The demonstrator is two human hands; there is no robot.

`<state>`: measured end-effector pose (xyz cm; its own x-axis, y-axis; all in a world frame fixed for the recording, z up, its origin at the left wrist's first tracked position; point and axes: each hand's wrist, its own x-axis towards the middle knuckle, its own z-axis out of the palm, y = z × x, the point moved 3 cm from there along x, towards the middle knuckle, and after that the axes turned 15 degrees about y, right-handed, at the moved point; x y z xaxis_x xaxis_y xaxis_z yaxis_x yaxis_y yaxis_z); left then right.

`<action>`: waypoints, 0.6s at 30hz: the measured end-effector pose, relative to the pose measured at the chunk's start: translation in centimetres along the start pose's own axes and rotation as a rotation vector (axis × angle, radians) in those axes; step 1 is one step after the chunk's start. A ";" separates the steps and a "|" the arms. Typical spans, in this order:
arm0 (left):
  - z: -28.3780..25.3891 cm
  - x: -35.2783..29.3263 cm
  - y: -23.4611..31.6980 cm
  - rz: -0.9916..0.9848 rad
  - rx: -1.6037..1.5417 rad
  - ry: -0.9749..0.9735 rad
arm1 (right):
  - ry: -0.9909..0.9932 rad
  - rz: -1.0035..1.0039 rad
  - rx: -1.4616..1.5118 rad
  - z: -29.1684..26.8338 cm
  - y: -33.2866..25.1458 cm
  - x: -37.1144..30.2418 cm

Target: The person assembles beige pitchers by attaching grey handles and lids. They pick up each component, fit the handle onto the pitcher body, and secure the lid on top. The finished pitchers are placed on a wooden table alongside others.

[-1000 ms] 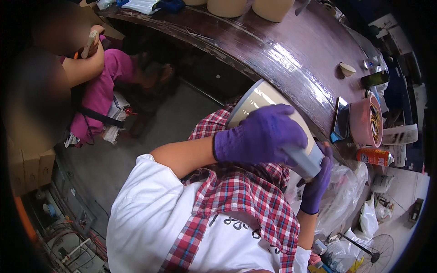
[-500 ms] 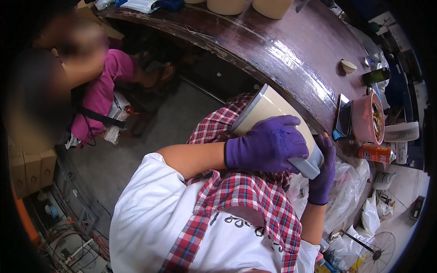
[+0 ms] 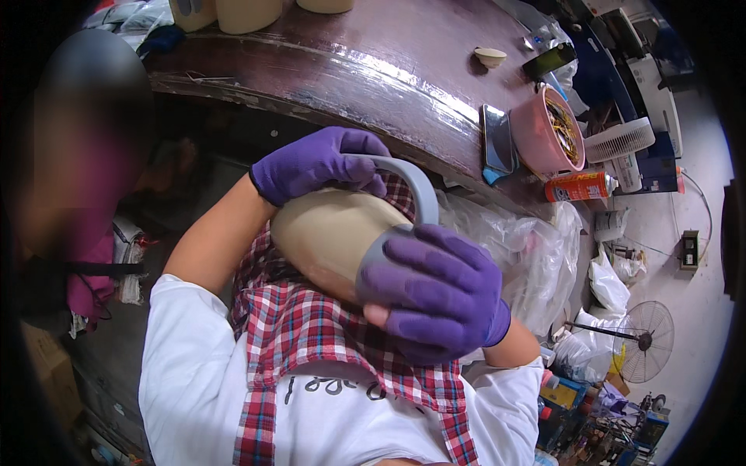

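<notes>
Jug: cream w/ grey trim (image 3: 322,245), mid-view, held over the plaid apron (image 3: 311,330) at your front, just short of the table (image 3: 334,101); body tilted, long side toward you.
Handle: grey arch (image 3: 418,186), bows up from the jug's grey end, 12 to 1 o'clock.
L hand: purple glove (image 3: 322,165), approx 11 o'clock, by the handle's far tip & alongside the body; fingers bent, but can't tell if they pinch the tip or just touch.
R hand: purple glove (image 3: 443,295), approx 4 o'clock, fingers slightly parted & laid over the grey end; one bare fingertip shows. Palm hidden, some blur, so can't tell clamped vs resting.
Just changed: ½ sec ago your L hand lay across the jug's side, handle pointing low toward 4. Now jug's turned, handle's up top, L's off that side, R covers the end.
Upshot: more of the body faces you, uncovered; grey end mostly masked by your R; wide mouth n/v.
Table stuff: phone (image 3: 499,141), pink tub (image 3: 528,136), red spray can (image 3: 575,187) approx 2 o'clock; more cream vessels (image 3: 249,14) at 11.
Co-worker: blurred figure (image 3: 89,171) at 9-10, well apart from your hands.
</notes>
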<state>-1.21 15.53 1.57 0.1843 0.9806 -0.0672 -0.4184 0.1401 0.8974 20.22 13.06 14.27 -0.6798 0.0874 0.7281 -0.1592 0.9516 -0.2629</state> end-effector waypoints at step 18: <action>1.5 -3.3 1.3 0.035 0.148 0.560 | 0.114 0.324 0.269 -2.2 7.0 -4.2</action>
<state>-1.02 12.32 3.66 -0.3427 0.9133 -0.2201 -0.2793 0.1247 0.9521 23.54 19.96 10.73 -0.6447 0.4147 0.6422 -0.1421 0.7604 -0.6337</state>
